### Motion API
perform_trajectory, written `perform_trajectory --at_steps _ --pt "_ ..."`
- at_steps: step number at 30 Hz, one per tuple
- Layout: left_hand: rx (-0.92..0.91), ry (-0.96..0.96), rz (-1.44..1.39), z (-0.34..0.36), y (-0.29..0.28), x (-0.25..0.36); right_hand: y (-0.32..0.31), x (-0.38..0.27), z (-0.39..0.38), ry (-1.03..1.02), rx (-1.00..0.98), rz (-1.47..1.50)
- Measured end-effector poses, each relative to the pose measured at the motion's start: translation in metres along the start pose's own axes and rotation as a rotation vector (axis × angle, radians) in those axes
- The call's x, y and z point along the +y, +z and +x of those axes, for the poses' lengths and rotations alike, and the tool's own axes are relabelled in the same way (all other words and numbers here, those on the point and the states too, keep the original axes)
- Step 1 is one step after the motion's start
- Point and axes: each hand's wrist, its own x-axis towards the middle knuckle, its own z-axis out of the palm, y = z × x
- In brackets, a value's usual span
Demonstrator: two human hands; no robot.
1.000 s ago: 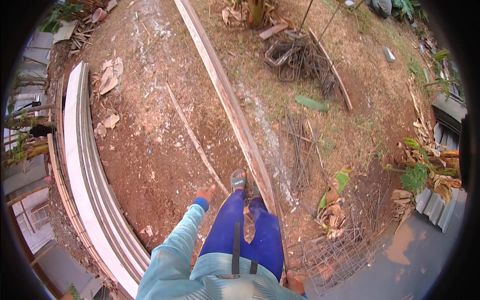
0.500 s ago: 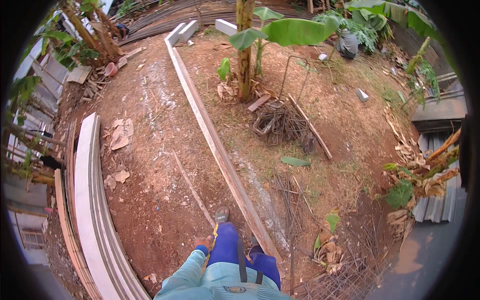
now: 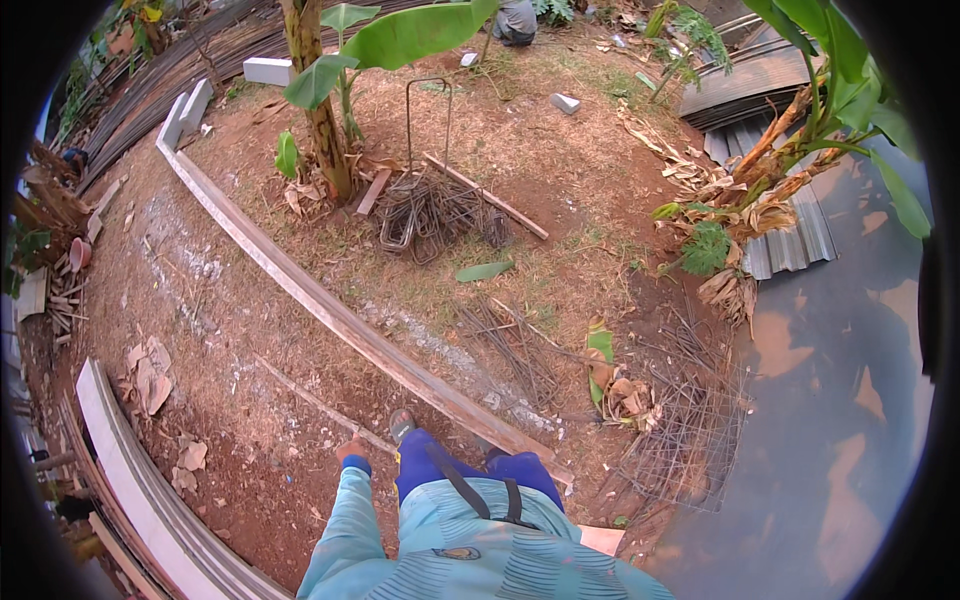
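My left hand [image 3: 352, 449] hangs beside my left leg, below a light blue sleeve with a dark blue cuff. It is small in view, and its finger shape is unclear. In the picture it overlaps a thin stick [image 3: 300, 388] on the red soil; I see no grip on it. My right hand is out of view. Past my feet runs a long, narrow wooden beam [image 3: 330, 310], lying diagonally on the ground. A pale pinkish flat piece [image 3: 602, 540] shows by my right hip, mostly hidden by my shirt.
Long white boards [image 3: 150, 500] are stacked at left. Ahead are a banana plant [image 3: 320, 110], bent metal rods [image 3: 430, 215] and white blocks [image 3: 268, 71]. Rusty wire mesh [image 3: 690, 440] lies at right, beside a large grey sheet [image 3: 800, 430] with brown patches. Corrugated metal [image 3: 790, 235] lies beyond.
My view and body have turned to the right, so the beam, banana plant and boards sit farther left. More of the grey sheet shows. My left hand still hangs by my leg.
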Motion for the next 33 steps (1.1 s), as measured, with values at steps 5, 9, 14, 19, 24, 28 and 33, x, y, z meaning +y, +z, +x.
perform_trajectory --at_steps 5,9,14,19,24,28,33 --pt "-0.095 -0.016 0.326 0.03 0.019 -0.015 0.018 0.006 0.023 -0.066 -0.01 -0.026" --pt "-0.078 0.213 0.51 0.009 0.019 -0.002 0.022 0.014 0.048 -0.117 0.0 -0.074" --pt "-0.041 0.158 0.113 0.007 -0.004 0.01 0.03 0.008 0.089 -0.215 -0.026 -0.185" --pt "0.072 0.292 0.511 -0.006 -0.047 0.038 0.035 0.002 0.125 -0.289 -0.029 -0.329" --pt "0.06 0.327 0.659 -0.022 -0.062 0.069 0.026 -0.002 0.156 -0.345 -0.014 -0.434" --pt "0.05 0.336 0.697 -0.048 -0.05 0.076 0.022 -0.004 0.169 -0.38 -0.01 -0.495" --pt "0.0 0.272 0.667 -0.035 -0.02 0.053 0.019 0.028 0.222 -0.596 -0.165 -0.239"
